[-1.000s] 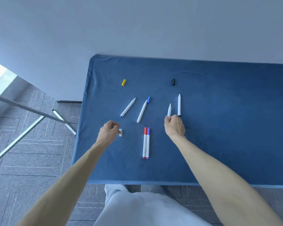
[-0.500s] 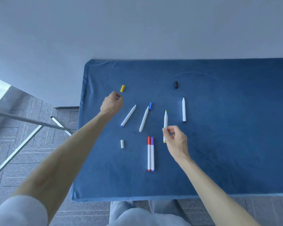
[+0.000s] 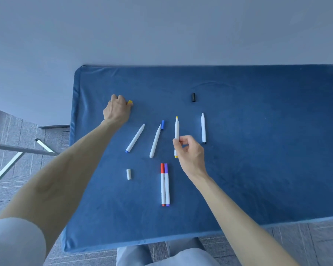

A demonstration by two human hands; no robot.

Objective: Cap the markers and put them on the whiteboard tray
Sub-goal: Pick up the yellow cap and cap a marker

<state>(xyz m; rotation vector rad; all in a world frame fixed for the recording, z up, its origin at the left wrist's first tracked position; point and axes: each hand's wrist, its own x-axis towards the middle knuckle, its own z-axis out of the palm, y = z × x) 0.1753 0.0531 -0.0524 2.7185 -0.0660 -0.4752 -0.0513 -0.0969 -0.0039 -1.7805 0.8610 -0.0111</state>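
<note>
Yellow marker (image 3: 176,129) is pinched in the right hand (image 3: 188,150); left hand (image 3: 117,110) closes on the yellow cap (image 3: 130,102).

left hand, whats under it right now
Only one end of the yellow cap pokes out past the left hand, which is over it on the blue cloth. The rest of the cap is covered, so whether it's gripped yet can't be seen.

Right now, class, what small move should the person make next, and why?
Probably lift the yellow cap under the left hand and bring it to the yellow marker, whose bare tip points away in the right hand.
</note>
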